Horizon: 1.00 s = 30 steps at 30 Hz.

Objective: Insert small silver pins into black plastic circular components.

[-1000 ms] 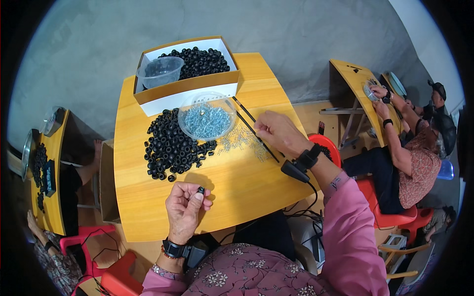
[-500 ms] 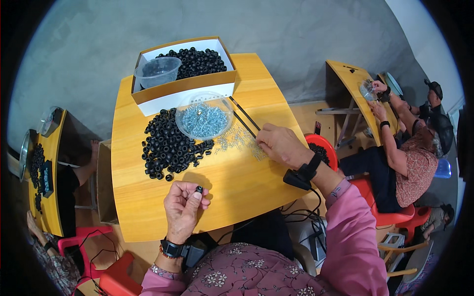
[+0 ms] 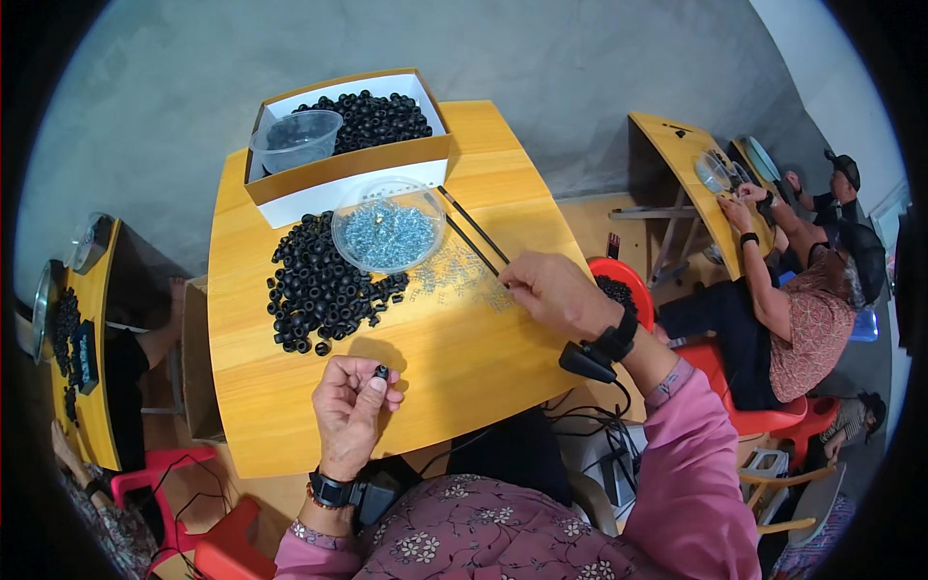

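Still pinching 1 black bead (image 3: 382, 372) in the left hand (image 3: 350, 408) above the table's (image 3: 464, 362) near side; unlike earlier, covering the near ends of 2 black sticks (image 3: 474, 225) with the right hand (image 3: 559, 293), bunched but not clearly gripping.

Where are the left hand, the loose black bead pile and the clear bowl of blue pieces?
Left hand (image 3: 346, 410): head view, middle of the hand.
Loose black bead pile (image 3: 319, 280): head view, middle of the pile.
Clear bowl (image 3: 391, 188): head view, bare far wall.
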### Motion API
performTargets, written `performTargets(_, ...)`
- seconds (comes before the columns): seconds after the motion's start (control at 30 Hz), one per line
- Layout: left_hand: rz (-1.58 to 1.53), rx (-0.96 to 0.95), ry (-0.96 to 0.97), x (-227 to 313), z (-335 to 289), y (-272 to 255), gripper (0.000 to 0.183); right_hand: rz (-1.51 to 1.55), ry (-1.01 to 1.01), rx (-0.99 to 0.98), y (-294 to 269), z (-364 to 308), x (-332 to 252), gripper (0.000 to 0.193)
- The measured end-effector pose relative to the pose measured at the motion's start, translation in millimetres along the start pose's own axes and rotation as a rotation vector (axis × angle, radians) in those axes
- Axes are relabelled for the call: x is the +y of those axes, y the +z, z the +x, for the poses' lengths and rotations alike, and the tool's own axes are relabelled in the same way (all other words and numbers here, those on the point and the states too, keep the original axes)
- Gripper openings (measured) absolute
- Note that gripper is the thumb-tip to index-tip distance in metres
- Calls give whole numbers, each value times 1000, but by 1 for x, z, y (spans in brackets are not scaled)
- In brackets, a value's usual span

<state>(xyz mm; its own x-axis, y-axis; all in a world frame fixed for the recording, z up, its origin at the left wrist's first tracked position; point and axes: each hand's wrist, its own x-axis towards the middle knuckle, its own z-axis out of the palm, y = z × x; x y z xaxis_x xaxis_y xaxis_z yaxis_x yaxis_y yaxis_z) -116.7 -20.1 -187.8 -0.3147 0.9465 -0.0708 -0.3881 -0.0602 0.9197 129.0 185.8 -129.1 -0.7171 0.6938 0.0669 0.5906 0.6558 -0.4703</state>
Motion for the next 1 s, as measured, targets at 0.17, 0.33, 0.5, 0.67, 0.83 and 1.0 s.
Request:
performTargets(0.17, -5, -9, 10, -2, -1, -2, 13, -191, -99, -50, 13, -9, -13, 14)
performTargets(0.33, 2, -7, 5, -1, 0, 0, 13, -74, -149, 9, 23, 8, -15, 12)
performTargets(0.5, 12, -2, -2, 0, 0, 0, 13, 112, -105, 180, 6, 10, -6, 15)
performTargets(0.67, 2, -23, 9, -1, 0, -1, 13, 32, -121, 122, 14, 3, 2, 18)
performTargets(0.83, 12, -12, -3, 1, 0, 0, 13, -61, -113, 5, 27, 13, -12, 18)
performTargets(1.0, 16, -10, 0, -1, 0, -2, 13, 39, -224, 166, 22, 16, -17, 19)
